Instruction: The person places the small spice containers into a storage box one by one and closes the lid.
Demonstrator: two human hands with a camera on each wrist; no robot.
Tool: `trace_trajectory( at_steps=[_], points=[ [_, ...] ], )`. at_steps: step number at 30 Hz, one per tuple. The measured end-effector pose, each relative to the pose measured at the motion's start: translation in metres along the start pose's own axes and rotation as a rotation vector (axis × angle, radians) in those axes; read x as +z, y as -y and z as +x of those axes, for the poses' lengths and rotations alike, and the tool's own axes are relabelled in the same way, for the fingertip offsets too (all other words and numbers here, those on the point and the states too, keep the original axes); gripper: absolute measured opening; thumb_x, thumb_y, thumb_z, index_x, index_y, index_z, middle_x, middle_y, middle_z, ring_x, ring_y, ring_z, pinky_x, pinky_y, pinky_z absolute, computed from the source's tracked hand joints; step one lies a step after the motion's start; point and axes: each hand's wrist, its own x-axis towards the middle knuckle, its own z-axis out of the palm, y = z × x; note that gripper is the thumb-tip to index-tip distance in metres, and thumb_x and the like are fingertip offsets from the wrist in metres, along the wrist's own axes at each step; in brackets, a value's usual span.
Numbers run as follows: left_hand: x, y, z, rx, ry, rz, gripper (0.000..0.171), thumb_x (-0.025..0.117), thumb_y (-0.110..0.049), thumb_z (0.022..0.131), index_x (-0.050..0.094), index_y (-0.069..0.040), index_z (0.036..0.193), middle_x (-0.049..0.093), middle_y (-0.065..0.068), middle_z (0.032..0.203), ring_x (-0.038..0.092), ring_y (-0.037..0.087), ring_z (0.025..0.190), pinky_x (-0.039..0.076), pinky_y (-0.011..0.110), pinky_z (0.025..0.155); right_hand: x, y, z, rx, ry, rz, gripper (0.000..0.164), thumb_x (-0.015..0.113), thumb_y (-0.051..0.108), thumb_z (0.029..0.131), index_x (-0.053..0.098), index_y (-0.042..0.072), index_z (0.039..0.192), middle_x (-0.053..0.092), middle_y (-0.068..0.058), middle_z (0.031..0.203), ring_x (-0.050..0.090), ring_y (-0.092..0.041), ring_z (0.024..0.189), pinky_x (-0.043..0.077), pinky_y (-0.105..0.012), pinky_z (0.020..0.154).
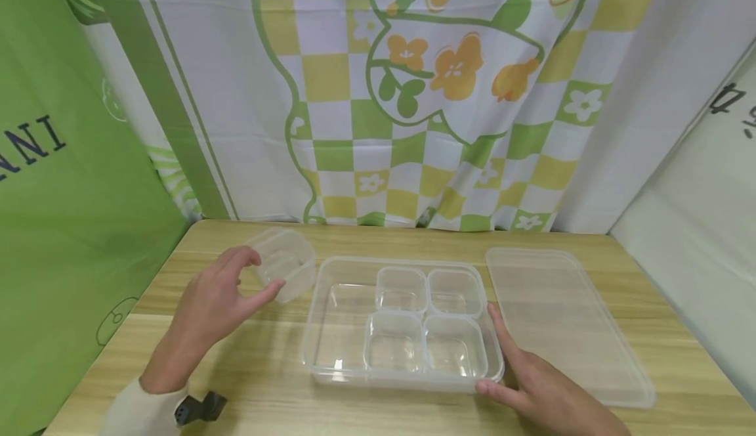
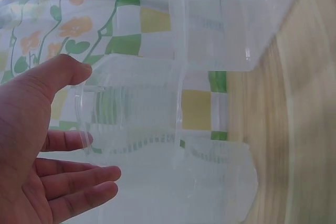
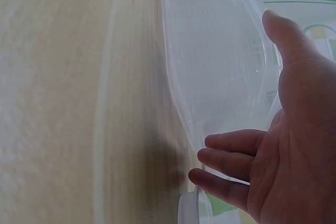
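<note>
In the head view, my left hand (image 1: 215, 298) holds a small clear plastic container (image 1: 289, 262) at the left of the table. Thumb and index finger reach across its width at the rim; the left wrist view shows the thumb at one side and the index finger at the other. My right hand (image 1: 540, 380) rests against the right end of a large clear storage box (image 1: 342, 373), fingers extended along its side and thumb at the near corner. Several small square containers (image 1: 401, 344) stand in the box's right part.
A flat translucent lid (image 1: 561, 318) lies on the wooden table (image 1: 254, 383) right of the box. A patterned curtain (image 1: 401, 160) hangs behind the table, with a green cloth (image 1: 71, 193) at the left. A black device (image 1: 201, 408) sits at my left wrist.
</note>
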Motion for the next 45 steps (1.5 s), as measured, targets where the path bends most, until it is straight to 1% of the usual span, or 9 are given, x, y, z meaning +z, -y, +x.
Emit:
trace_trajectory(
  at_steps=[5,10,15,19,20,27,32,38,45],
  points=[
    [-0.005,-0.001,0.004,0.029,-0.036,-0.025,0.041,0.083,-0.029,0.078,0.061,-0.005,0.104,0.07,0.013,0.103,0.067,0.027,0.07,0.054,0.039,0.052,0.0,0.001,0.0,0.007,0.006,-0.002,0.112,0.076,0.038,0.094,-0.006,0.012,0.165,0.059,-0.026,0.138,0.063,-0.027,0.118,0.052,-0.05,0.097],
    [-0.006,-0.003,0.007,0.037,-0.04,-0.065,0.039,0.082,-0.028,0.078,0.061,-0.009,0.105,0.07,0.012,0.108,0.069,0.03,0.072,0.056,0.042,0.054,0.0,0.002,0.0,0.024,0.009,-0.004,0.111,0.075,0.039,0.095,-0.006,0.014,0.165,0.059,-0.025,0.138,0.063,-0.026,0.118,0.052,-0.05,0.098],
    [-0.001,-0.004,0.011,0.074,-0.049,-0.101,0.037,0.081,-0.024,0.077,0.06,-0.009,0.104,0.069,0.011,0.112,0.069,0.024,0.074,0.058,0.04,0.06,0.0,0.002,0.0,0.021,-0.001,-0.012,0.111,0.076,0.039,0.095,-0.006,0.013,0.165,0.06,-0.024,0.137,0.063,-0.026,0.118,0.052,-0.05,0.098],
    [0.005,-0.007,0.015,0.109,-0.06,-0.142,0.034,0.079,-0.021,0.076,0.061,-0.008,0.102,0.068,0.017,0.123,0.07,0.023,0.074,0.059,0.04,0.062,-0.001,0.002,0.0,0.018,-0.002,-0.006,0.111,0.076,0.039,0.095,-0.006,0.013,0.165,0.06,-0.025,0.138,0.063,-0.028,0.118,0.052,-0.05,0.098],
    [0.006,-0.007,0.016,0.114,-0.06,-0.156,0.033,0.079,-0.02,0.076,0.061,-0.008,0.102,0.067,0.017,0.124,0.07,0.023,0.075,0.059,0.04,0.062,-0.001,0.002,0.0,0.018,-0.001,-0.005,0.111,0.076,0.039,0.095,-0.006,0.013,0.165,0.06,-0.025,0.138,0.063,-0.027,0.118,0.052,-0.05,0.097],
    [0.019,-0.011,0.021,0.126,-0.027,-0.232,0.028,0.076,-0.014,0.076,0.056,-0.014,0.095,0.066,0.019,0.13,0.07,0.021,0.079,0.059,0.039,0.067,0.001,0.001,0.0,0.029,0.0,-0.006,0.111,0.075,0.039,0.095,-0.006,0.013,0.165,0.06,-0.024,0.137,0.063,-0.025,0.118,0.052,-0.05,0.098],
    [0.029,-0.013,0.024,0.149,-0.006,-0.264,0.027,0.076,-0.014,0.075,0.055,-0.016,0.093,0.066,0.018,0.13,0.068,0.021,0.081,0.058,0.04,0.069,0.0,0.001,0.0,0.027,0.0,0.0,0.111,0.075,0.04,0.095,-0.006,0.013,0.165,0.061,-0.023,0.137,0.063,-0.024,0.118,0.052,-0.049,0.098],
    [0.037,-0.016,0.025,0.171,0.037,-0.284,0.027,0.076,-0.016,0.077,0.055,-0.015,0.093,0.064,0.019,0.134,0.07,0.024,0.083,0.059,0.038,0.071,0.0,0.0,0.0,0.012,-0.005,-0.002,0.111,0.076,0.039,0.094,-0.005,0.012,0.165,0.062,-0.021,0.136,0.064,-0.022,0.117,0.053,-0.046,0.098],
    [0.041,-0.02,0.028,0.195,0.048,-0.297,0.026,0.077,-0.017,0.077,0.057,-0.013,0.094,0.063,0.021,0.135,0.071,0.025,0.083,0.06,0.037,0.07,0.0,-0.001,0.0,0.005,-0.004,0.0,0.112,0.077,0.038,0.094,-0.005,0.012,0.165,0.063,-0.02,0.134,0.064,-0.021,0.116,0.053,-0.046,0.098]
  ],
)
